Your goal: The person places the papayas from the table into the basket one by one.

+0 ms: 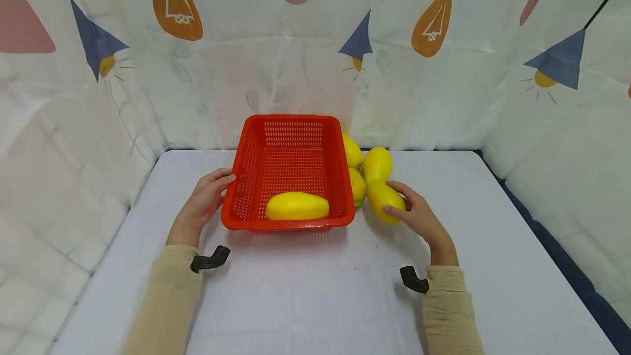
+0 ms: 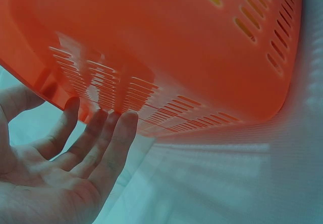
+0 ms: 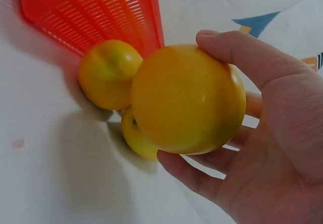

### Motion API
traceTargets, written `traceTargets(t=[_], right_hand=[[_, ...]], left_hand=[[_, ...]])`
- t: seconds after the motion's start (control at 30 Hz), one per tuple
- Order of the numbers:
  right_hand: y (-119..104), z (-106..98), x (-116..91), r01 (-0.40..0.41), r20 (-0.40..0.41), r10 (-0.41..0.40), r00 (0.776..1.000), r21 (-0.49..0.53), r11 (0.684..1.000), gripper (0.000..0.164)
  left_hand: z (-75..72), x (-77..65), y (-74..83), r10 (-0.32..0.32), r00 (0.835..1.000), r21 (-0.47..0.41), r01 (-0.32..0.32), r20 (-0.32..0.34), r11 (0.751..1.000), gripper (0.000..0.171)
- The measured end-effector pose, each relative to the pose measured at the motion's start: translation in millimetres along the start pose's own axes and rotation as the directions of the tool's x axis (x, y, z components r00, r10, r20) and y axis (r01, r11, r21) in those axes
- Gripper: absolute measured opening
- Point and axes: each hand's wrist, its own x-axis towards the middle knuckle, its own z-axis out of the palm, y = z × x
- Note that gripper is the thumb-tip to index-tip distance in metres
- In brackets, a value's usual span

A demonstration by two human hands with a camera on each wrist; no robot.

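My left hand (image 1: 209,196) holds the red basket (image 1: 350,201) at its left side. The thumb is at the rim, its tip hidden in the left wrist view, and the fingertips touch the slotted outer wall (image 2: 176,113) below. A yellow mango (image 1: 297,206) lies in the basket along its near side. Right of the basket, my right hand (image 1: 416,212) grips another yellow mango (image 3: 189,100) between thumb and fingers. A further mango (image 1: 377,163) is just behind it. Two more yellow fruits, one at the back (image 1: 352,152) and one nearer (image 1: 357,186), lie against the basket's right side, partly hidden.
A white-covered table (image 1: 305,289) bears everything. A patterned white curtain (image 1: 296,70) rises behind and on both sides. Dark wrist mounts stick out from the left sleeve (image 1: 211,259) and the right sleeve (image 1: 414,280).
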Motion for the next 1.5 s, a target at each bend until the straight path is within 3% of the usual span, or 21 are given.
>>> traceTargets(t=[0.5,0.67,1.5], right_hand=[[-23.9,-6.2,3.7,0.033,-0.003,-0.033,0.999,0.004,0.999,0.061],[-28.9,-8.2,5.1,0.04,-0.008,-0.04,0.999,0.003,0.999,0.06],[-59.1,5.3,17.6,0.094,0.014,-0.094,0.995,0.017,0.995,0.061]], left_hand=[[-0.4,1.6,0.1,0.006,1.0,0.027,-0.005,-0.012,1.0,0.022],[1.1,2.3,-0.9,0.011,1.0,0.0,-0.011,0.007,1.0,0.018],[0.1,-0.7,-0.1,0.008,1.0,-0.026,-0.008,0.001,1.0,0.012]])
